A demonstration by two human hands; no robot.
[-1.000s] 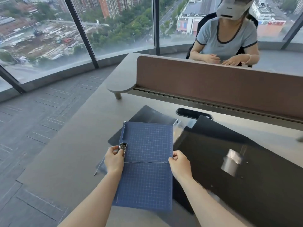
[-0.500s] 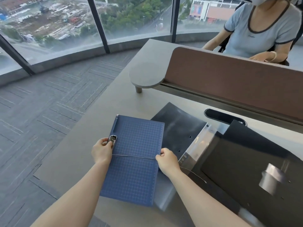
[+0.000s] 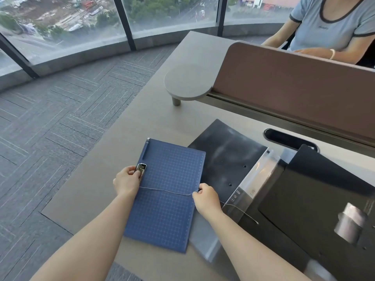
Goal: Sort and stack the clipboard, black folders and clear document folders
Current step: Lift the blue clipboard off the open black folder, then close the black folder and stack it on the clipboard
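Shifted left since a second ago, the blue clipboard lies flat on the grey desk – left hand closed on its metal clip, right hand pinching its right edge, perhaps its thin cord too. Black folders overlap just beside; carpet and windows beyond.

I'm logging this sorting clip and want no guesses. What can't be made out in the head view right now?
- Printing on the clear folder's label strip: too small.
- How many black folders lie at right: they overlap and the frame edge cuts them off.
- What lies under the blue clipboard: covered by the board.
- The left hand's grip on the metal clip: fingertips hidden.
- Where the thin cord ends under the right hand: hidden.
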